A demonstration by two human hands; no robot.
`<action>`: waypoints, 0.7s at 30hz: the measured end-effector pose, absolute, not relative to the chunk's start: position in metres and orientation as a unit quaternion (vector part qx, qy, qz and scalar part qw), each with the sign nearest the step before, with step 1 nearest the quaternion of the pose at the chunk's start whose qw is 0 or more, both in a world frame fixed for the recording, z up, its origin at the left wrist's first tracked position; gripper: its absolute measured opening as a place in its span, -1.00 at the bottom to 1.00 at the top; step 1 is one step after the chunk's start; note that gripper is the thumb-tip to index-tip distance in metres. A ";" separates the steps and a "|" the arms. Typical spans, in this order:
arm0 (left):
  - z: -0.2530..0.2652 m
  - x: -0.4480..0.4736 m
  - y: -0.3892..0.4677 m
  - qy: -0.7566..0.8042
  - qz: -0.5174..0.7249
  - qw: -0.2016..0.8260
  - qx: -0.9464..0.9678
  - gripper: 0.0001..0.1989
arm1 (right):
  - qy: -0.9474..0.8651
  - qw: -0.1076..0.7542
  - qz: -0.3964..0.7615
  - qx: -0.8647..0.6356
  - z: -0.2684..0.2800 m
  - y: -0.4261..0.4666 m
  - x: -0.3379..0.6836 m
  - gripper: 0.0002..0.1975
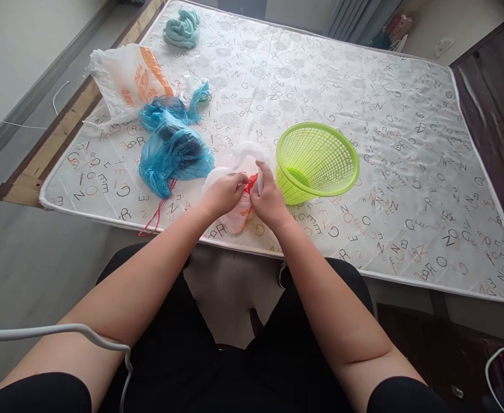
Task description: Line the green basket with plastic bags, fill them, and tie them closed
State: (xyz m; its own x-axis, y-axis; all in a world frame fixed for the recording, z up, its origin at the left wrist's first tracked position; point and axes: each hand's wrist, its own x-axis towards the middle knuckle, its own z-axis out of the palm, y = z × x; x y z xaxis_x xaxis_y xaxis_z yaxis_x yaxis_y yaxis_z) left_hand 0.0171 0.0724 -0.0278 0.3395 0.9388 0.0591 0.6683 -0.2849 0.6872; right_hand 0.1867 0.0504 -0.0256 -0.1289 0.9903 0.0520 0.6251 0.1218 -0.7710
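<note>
A thin white plastic bag (233, 221) with red-orange print lies crumpled near the front edge of the mattress, under and between my hands. My left hand (226, 194) is closed on the bag's left part, fingertips pinched together. My right hand (268, 198) grips the bag at its right side, the index finger raised. Bright red material (251, 183) shows between the two hands; whether it is print or a separate thing I cannot tell. Just right of my right hand stands a lime-green mesh plastic basket (316, 192), its open top tilted toward me.
To the left lie a blue plastic bag (177, 152) with something dark inside, a red cord (157, 215), and a white bag with orange print (127, 80). A mint-green cloth (182, 28) sits at the back. A grey cable (62, 328) crosses my left arm.
</note>
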 end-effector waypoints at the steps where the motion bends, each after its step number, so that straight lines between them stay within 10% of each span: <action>1: -0.034 0.016 0.075 0.541 0.210 0.306 0.755 -0.77 | -0.695 0.305 0.305 -0.575 -0.026 0.049 0.184 -0.24; 5: -0.047 0.010 0.082 0.577 0.122 0.380 0.713 -0.42 | -0.729 0.313 0.324 -0.516 -0.026 0.043 0.176 -0.26; 11: -0.040 0.007 0.087 0.521 0.131 0.495 0.683 -0.76 | -0.732 0.320 0.389 -0.458 -0.021 0.040 0.181 -0.33; 21: -0.020 -0.004 0.096 0.481 0.261 0.529 0.648 -0.71 | -0.654 0.391 0.275 -0.586 -0.016 0.049 0.189 -0.41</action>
State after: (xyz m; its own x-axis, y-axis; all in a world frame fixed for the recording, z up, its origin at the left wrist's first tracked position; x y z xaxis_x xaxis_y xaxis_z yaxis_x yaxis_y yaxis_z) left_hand -0.0038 0.0960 -0.0203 0.4001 0.9003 -0.1714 0.3475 0.0240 0.9374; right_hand 0.1887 0.0486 -0.0159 -0.0068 0.9821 0.1884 0.5514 0.1609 -0.8186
